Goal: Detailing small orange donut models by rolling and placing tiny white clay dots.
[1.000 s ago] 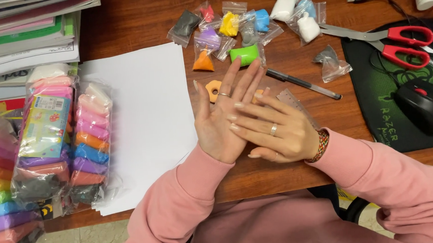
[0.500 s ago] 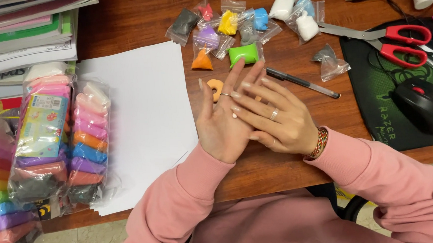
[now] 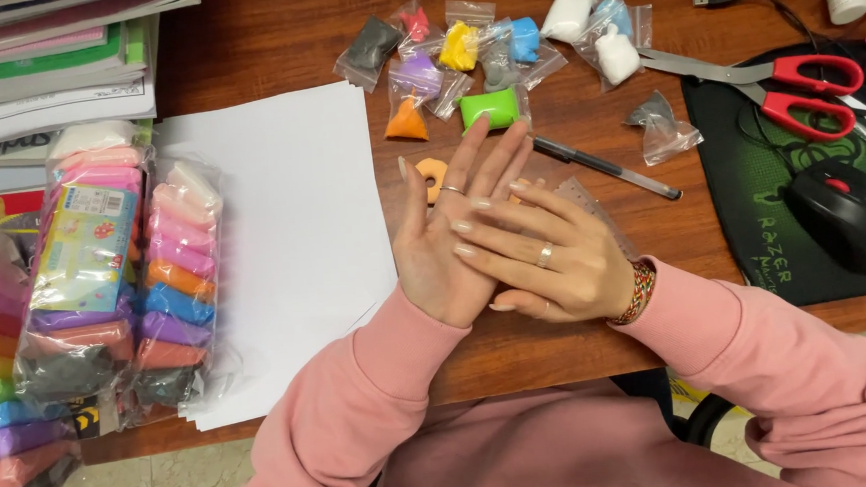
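Note:
My left hand (image 3: 443, 238) lies palm up over the wooden desk (image 3: 270, 43), fingers straight and spread, a ring on one finger. My right hand (image 3: 554, 261) rests flat across its palm, fingers pointing left, wearing a ring and a woven bracelet. Whatever may be pressed between the two palms is hidden. Just past my left fingers, a small orange clay ring (image 3: 434, 176) sits on the desk. A green clay block (image 3: 488, 109) in a clear bag lies right beyond my left fingertips.
Small bags of coloured clay (image 3: 461, 46) are scattered at the back. A black pen (image 3: 604, 167), red-handled scissors (image 3: 794, 86), and a black mouse (image 3: 847, 213) on a dark pad lie to the right. White paper (image 3: 282, 233), packs of clay sticks (image 3: 104, 274) and stacked books (image 3: 41, 57) sit left.
My right hand has slid forward and leftward across my left palm, its fingers now reaching further over it. My left hand has stayed in place.

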